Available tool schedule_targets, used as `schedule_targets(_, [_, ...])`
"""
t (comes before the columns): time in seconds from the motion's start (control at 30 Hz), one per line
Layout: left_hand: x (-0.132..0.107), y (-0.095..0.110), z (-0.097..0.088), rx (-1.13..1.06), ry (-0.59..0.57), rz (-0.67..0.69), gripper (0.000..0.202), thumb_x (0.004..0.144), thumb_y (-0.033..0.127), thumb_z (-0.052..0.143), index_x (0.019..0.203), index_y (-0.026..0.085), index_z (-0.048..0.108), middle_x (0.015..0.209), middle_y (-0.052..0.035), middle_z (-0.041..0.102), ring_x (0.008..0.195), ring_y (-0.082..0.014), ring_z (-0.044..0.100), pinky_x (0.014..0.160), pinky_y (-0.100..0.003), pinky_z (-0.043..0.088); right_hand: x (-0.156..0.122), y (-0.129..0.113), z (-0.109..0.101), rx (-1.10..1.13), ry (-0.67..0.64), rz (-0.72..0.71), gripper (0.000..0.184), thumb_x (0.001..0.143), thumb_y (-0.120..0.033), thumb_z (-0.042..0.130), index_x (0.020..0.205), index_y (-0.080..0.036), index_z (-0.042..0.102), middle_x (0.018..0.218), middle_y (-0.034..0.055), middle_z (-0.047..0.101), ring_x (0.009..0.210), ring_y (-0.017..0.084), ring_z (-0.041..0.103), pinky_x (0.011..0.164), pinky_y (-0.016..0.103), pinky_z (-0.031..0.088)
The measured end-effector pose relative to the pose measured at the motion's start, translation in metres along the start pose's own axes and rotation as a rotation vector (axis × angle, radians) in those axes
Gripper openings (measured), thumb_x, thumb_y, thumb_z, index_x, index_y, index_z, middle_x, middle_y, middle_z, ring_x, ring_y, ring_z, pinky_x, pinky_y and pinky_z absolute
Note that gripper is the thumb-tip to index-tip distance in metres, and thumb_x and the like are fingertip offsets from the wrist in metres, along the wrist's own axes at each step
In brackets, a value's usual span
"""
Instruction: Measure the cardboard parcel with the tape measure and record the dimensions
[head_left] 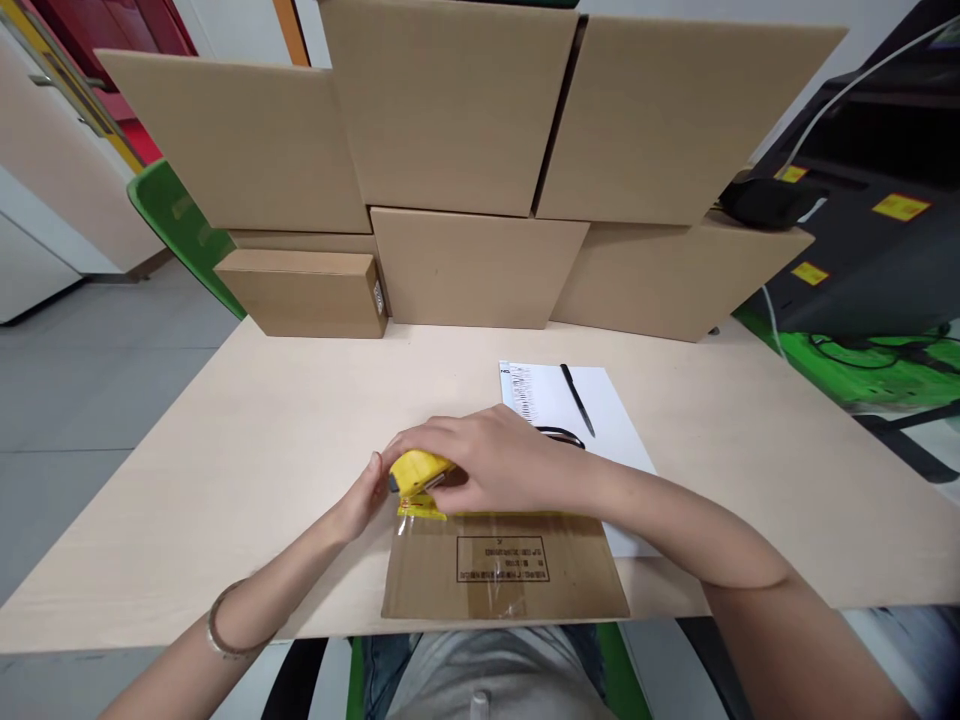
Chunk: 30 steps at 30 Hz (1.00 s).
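My right hand [502, 460] is closed around a yellow tape measure [421, 472] at the far left corner of a flat brown cardboard box [427, 570]. Part of its yellow blade [422, 508] shows below the case, and a thin yellow line runs along the box's far edge. Beside the case, at the box's left end, my left hand [361, 500] has its thumb stretched out; its other fingers are mostly hidden. A bracelet is on my left forearm. Printed text in a frame and clear tape are on the box's top.
Behind my right hand lies a white sheet [619, 420] with a black pen [577, 400] and a partly hidden dark-rimmed object [561, 434]. A small closed carton [315, 295] and a large open carton [480, 268] line the table's back. Black equipment [862, 230] stands at right.
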<state>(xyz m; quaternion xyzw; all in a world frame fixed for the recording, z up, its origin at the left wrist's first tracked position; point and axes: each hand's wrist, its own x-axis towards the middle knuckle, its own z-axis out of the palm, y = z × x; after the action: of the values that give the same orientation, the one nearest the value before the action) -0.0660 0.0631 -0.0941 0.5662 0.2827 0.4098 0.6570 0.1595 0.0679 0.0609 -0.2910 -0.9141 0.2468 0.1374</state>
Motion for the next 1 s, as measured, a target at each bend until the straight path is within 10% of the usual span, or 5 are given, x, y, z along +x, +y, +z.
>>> schedule_targets(0.27, [-0.006, 0.069, 0.018, 0.672, -0.004, 0.128, 0.051, 0.102, 0.057, 0.038, 0.139, 0.029, 0.059, 0.17, -0.0023, 0.021, 0.158, -0.0351, 0.012, 0.127, -0.06, 0.011, -0.063, 0.017, -0.037, 0.206, 0.096, -0.091, 0.05, 0.066, -0.011, 0.073, 0.111, -0.025, 0.058, 0.103, -0.0009, 0.07, 0.088, 0.016, 0.065, 0.077, 0.028, 0.046])
schedule_targets(0.43, [-0.028, 0.112, 0.075, 0.982, -0.319, 0.385, 0.039, 0.097, 0.027, 0.056, 0.135, 0.019, 0.051, 0.149, -0.0145, 0.053, 0.143, -0.026, 0.047, 0.114, -0.04, 0.048, -0.114, 0.008, -0.034, 0.327, 0.005, -0.147, 0.042, 0.064, -0.008, 0.074, 0.1, -0.024, 0.061, 0.107, 0.0001, 0.068, 0.09, 0.013, 0.066, 0.082, 0.025, 0.048])
schedule_targets(0.7, [-0.032, 0.087, 0.112, 1.264, -0.505, 0.496, 0.042, 0.098, 0.05, 0.051, 0.116, 0.013, 0.062, 0.121, -0.0192, 0.071, 0.123, -0.0336, 0.063, 0.105, -0.047, 0.053, -0.12, 0.008, -0.005, 0.283, -0.141, -0.044, 0.033, 0.063, -0.014, 0.076, 0.095, -0.022, 0.067, 0.103, 0.0019, 0.068, 0.084, 0.016, 0.064, 0.076, 0.028, 0.048])
schedule_targets(1.0, [-0.026, 0.08, 0.117, 1.253, -0.56, 0.511, 0.05, 0.099, 0.055, 0.045, 0.146, 0.037, 0.05, 0.099, -0.0047, 0.067, 0.098, -0.0257, 0.064, 0.102, -0.043, 0.047, -0.085, 0.061, -0.048, 0.339, -0.202, 0.012, 0.037, 0.072, -0.006, 0.064, 0.106, -0.019, 0.066, 0.109, 0.0065, 0.067, 0.098, 0.019, 0.064, 0.088, 0.033, 0.051])
